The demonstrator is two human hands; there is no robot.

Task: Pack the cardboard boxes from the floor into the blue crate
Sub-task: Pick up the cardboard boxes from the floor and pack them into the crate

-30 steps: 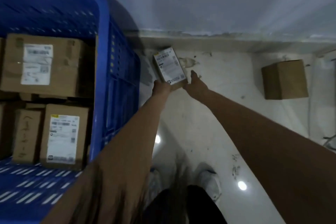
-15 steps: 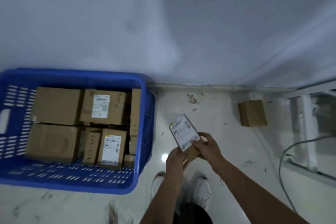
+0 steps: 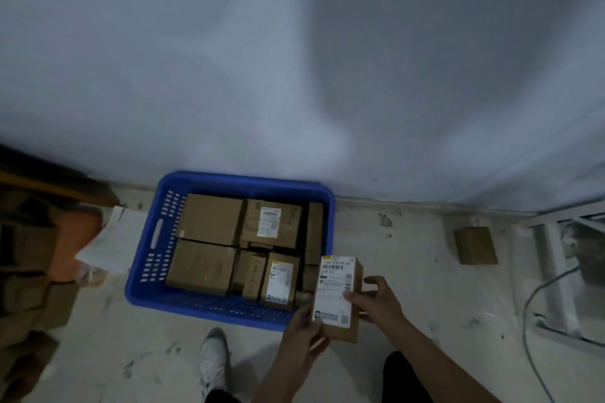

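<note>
I hold a small cardboard box point(image 3: 337, 296) with a white shipping label facing up, just off the near right corner of the blue crate point(image 3: 157, 296). My left hand point(image 3: 302, 329) grips its lower left edge. My right hand point(image 3: 376, 303) grips its right side, thumb on the label. The crate stands on the floor against the wall and holds several cardboard boxes packed side by side. One more small cardboard box point(image 3: 476, 245) lies on the floor to the right, near the wall.
A pale wall runs behind the crate. A white metal frame point(image 3: 556, 271) and a grey cable point(image 3: 530, 304) are at the right. Stacked brown cartons point(image 3: 29, 271), an orange object and white paper point(image 3: 111, 245) lie at the left. My white shoe point(image 3: 212, 358) is on the floor below the crate.
I have lifted the labelled box off the floor near the wall and brought it up and left to the crate's corner; the view has pulled back as I straightened up.
</note>
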